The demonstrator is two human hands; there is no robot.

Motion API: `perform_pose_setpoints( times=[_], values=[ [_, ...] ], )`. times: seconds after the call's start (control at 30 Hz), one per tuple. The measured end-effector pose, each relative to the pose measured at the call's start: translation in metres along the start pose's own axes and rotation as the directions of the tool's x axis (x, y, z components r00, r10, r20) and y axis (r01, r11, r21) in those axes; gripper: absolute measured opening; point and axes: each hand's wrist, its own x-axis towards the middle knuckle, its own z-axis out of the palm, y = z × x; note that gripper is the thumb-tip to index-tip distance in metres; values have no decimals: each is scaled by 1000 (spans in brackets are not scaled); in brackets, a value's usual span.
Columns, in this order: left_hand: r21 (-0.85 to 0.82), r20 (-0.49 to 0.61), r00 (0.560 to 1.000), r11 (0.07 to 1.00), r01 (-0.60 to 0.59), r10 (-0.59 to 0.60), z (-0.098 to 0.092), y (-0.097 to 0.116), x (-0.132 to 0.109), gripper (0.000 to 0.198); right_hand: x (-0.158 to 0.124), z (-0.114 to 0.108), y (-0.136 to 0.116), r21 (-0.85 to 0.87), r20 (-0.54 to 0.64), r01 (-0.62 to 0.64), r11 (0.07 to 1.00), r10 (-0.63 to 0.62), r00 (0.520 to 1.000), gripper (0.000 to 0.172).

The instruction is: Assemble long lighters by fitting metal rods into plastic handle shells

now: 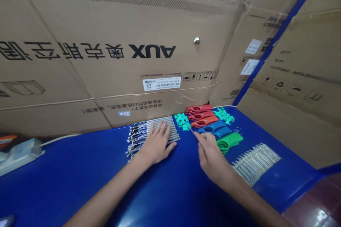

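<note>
On the blue bench (66, 159), coloured plastic parts (211, 127)

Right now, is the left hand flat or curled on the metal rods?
Flat: the left hand lies palm-down on the metal rods, spread open.

on the counter (80, 173) i count three red plastic handles (200, 115), two blue plastic handles (213, 126), one green plastic handle (229, 141), two clusters of mint-green plastic clips (223, 115), two bundles of metal rods (255, 163), and my own two grips, left grip (157, 143) and right grip (210, 152).
</note>
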Motion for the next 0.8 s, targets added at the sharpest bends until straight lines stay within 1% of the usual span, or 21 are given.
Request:
perform_pose_setpoints(
  times=[0.07,0.13,0.2,0.3,0.37,0.47,0.67,0.8],
  values=[
    [10,4,1000,1000,2,-2,0,-1,-5,64,-7,13,5,4,48,7,1000,-7,999,48],
    [10,12,1000,1000,11,-11,3,-1,-9,62,-8,29,9,-31,91,26,999,-23,996,52],
    [10,15,1000,1000,24,-24,7,0,-11,62,-3,42,10,-100,118,30,995,-18,993,54],
    [9,4,999,999,44,-44,15,2,-11,63,9,55,7,-230,148,18,973,17,989,53],
    [8,-6,999,999,51,-50,18,3,-11,63,15,59,5,-280,158,19,960,26,987,53],
    [10,-19,999,999,41,-40,21,6,-12,63,19,63,3,-298,158,18,954,31,987,53],
    [18,-66,998,1000,-22,23,22,11,-17,59,18,69,4,-305,158,10,952,40,987,54],
    [5,-66,998,1000,-23,24,24,13,-17,58,18,71,3,-303,150,9,953,39,988,53]
  ],
)
